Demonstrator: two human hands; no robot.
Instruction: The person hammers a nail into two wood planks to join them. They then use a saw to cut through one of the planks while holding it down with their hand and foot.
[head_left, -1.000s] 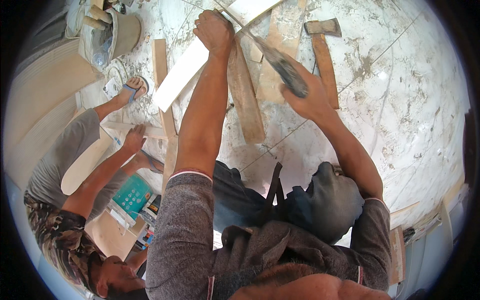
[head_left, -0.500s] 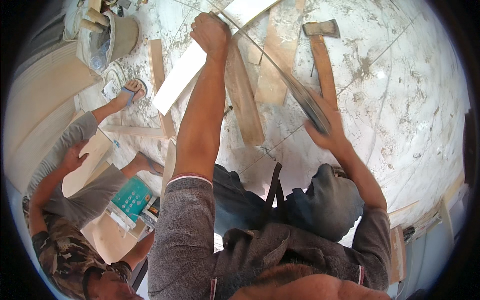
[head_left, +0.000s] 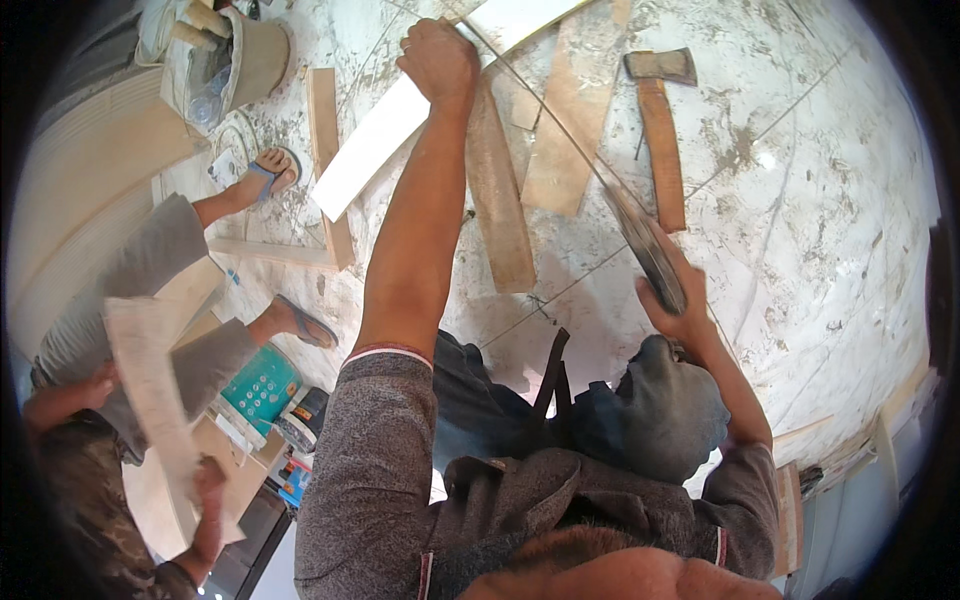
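My left hand [head_left: 440,65] presses with curled fingers on a long white board [head_left: 368,150] lying slantwise over other wood on the floor. In my right hand [head_left: 690,305] is the dark handle of a handsaw [head_left: 655,260], blurred by motion. Its thin blade is seen nearly edge-on and runs up to the white board, just right of my left hand. Under the white board lie a brown wooden slat [head_left: 500,210] and a wider pale plank [head_left: 572,150]. A hatchet [head_left: 658,135] with a wooden handle rests on the floor beyond my right hand.
On the left a seated co-worker in sandals holds a pale wooden piece [head_left: 150,370], blurred. A bucket [head_left: 255,65] with tools stands at the upper left. Near it are a joined wooden frame [head_left: 325,150] and a teal box [head_left: 260,390]. The floor [head_left: 800,220] is stained white.
My right hand has drawn the saw back, down and to the right. My left hand stays on the white board. The co-worker now holds up a pale wooden piece.
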